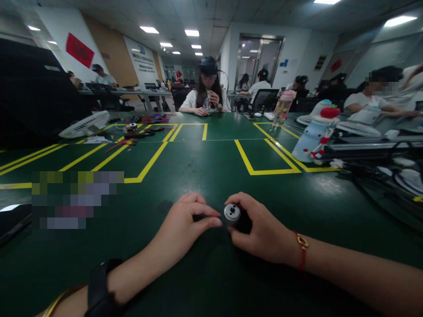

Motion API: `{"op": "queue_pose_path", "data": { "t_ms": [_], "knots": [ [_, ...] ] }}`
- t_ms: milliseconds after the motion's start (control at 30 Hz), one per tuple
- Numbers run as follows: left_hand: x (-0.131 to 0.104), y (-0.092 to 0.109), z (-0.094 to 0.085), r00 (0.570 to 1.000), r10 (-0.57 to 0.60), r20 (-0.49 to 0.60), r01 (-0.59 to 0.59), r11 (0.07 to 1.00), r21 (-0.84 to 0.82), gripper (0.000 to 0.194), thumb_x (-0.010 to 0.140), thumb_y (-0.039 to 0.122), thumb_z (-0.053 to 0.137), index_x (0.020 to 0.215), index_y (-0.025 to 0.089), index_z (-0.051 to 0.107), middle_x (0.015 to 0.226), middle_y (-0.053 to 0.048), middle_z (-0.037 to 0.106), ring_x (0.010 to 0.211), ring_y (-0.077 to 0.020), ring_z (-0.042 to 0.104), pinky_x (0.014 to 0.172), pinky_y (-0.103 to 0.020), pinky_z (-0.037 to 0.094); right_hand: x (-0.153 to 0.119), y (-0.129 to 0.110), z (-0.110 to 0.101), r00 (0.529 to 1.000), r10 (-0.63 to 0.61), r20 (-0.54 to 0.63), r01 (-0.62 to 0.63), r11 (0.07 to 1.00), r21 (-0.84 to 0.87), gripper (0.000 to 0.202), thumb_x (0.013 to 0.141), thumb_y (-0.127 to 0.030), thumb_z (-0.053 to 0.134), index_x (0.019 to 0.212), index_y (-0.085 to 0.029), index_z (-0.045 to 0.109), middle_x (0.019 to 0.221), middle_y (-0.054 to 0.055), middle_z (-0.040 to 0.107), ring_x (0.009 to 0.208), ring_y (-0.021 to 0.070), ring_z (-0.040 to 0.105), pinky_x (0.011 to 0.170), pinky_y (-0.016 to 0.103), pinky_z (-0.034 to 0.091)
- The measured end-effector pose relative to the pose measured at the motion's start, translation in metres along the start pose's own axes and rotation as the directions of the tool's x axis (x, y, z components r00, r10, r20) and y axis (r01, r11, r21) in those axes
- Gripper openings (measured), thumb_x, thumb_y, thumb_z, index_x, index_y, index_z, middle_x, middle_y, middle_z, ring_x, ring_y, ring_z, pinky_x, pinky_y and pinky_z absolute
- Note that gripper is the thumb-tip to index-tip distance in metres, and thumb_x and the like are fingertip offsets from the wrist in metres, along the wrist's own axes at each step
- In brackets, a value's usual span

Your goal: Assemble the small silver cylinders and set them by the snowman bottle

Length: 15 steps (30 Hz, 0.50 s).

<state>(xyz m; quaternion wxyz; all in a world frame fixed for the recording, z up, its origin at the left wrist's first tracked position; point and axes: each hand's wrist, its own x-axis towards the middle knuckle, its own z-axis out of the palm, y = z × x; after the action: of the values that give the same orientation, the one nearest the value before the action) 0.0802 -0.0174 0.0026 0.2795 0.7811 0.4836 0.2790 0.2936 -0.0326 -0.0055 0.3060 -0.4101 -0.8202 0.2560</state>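
Observation:
A small silvery metal cylinder (231, 213), with a dark centre hole and smaller holes in its round end face, sits between the thumb and index finger of my right hand (261, 226). That end face is turned up towards me. Just left of the cylinder is my left hand (188, 218), its thumb and index fingertips drawn close in a pinch. Whatever may be between those tips is too small to make out. Both hands are low over the green tabletop (205, 185).
Yellow tape lines (155, 158) mark the table. Wires (158, 118) and a small assembly (130, 128) lie at the far left, near a white fan (86, 125). A blue bottle (309, 141) and cables (373, 189) are at right. A person (208, 90) sits opposite.

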Motion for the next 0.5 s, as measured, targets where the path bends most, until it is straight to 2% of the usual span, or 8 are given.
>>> {"op": "queue_pose_path", "data": {
  "t_ms": [133,233,300,400,500],
  "knots": [
    [0.003,-0.004,0.011,0.996,0.043,0.078,-0.050,0.993,0.102,0.012,0.078,0.040,0.070,0.081,0.032,0.077,0.081,-0.002,0.063,0.083,-0.0218,0.056,0.074,-0.033,0.042,0.000,-0.002,0.003,1.000,0.009,0.010,-0.009,1.000,-0.014,0.039,0.072,-0.021,0.062,0.109,-0.020,0.050,0.100,0.003,0.059,0.085,0.0117,0.054,0.074,0.025,0.044],
    [0.004,-0.002,0.004,0.997,0.011,0.078,-0.015,0.999,0.048,0.021,0.078,0.043,0.069,0.094,0.031,0.076,0.084,-0.002,0.064,0.082,-0.0210,0.058,0.072,-0.031,0.043,0.008,0.000,-0.013,0.997,0.041,-0.061,-0.046,0.995,-0.085,0.034,0.073,-0.022,0.061,0.104,-0.019,0.049,0.095,0.002,0.059,0.081,0.0106,0.054,0.071,0.024,0.044],
    [0.003,-0.002,-0.009,0.998,-0.048,0.036,0.048,0.999,0.006,0.030,0.080,0.046,0.065,0.102,0.029,0.073,0.089,-0.002,0.065,0.080,-0.0205,0.059,0.070,-0.030,0.043,0.017,0.009,-0.041,0.983,0.128,-0.130,-0.155,0.962,-0.224,0.033,0.071,-0.024,0.062,0.102,-0.019,0.049,0.092,0.002,0.060,0.077,0.0103,0.054,0.067,0.024,0.043],
    [0.004,-0.009,-0.031,0.984,-0.162,-0.079,0.163,0.987,0.008,0.036,0.086,0.052,0.054,0.102,0.025,0.072,0.091,-0.003,0.069,0.078,-0.0216,0.061,0.067,-0.030,0.043,0.029,0.038,-0.103,0.921,0.319,-0.222,-0.387,0.806,-0.449,0.030,0.068,-0.030,0.065,0.093,-0.016,0.055,0.082,0.003,0.060,0.067,0.0087,0.052,0.061,0.023,0.039],
    [0.008,-0.023,-0.044,0.955,-0.242,-0.173,0.246,0.969,-0.002,0.041,0.086,0.056,0.050,0.098,0.023,0.073,0.089,-0.003,0.072,0.082,-0.0239,0.063,0.068,-0.030,0.043,0.030,0.080,-0.165,0.846,0.386,-0.367,-0.528,0.700,-0.481,0.022,0.063,-0.031,0.069,0.069,-0.014,0.057,0.062,0.001,0.053,0.053,0.0067,0.045,0.056,0.026,0.036]
  ]
}}
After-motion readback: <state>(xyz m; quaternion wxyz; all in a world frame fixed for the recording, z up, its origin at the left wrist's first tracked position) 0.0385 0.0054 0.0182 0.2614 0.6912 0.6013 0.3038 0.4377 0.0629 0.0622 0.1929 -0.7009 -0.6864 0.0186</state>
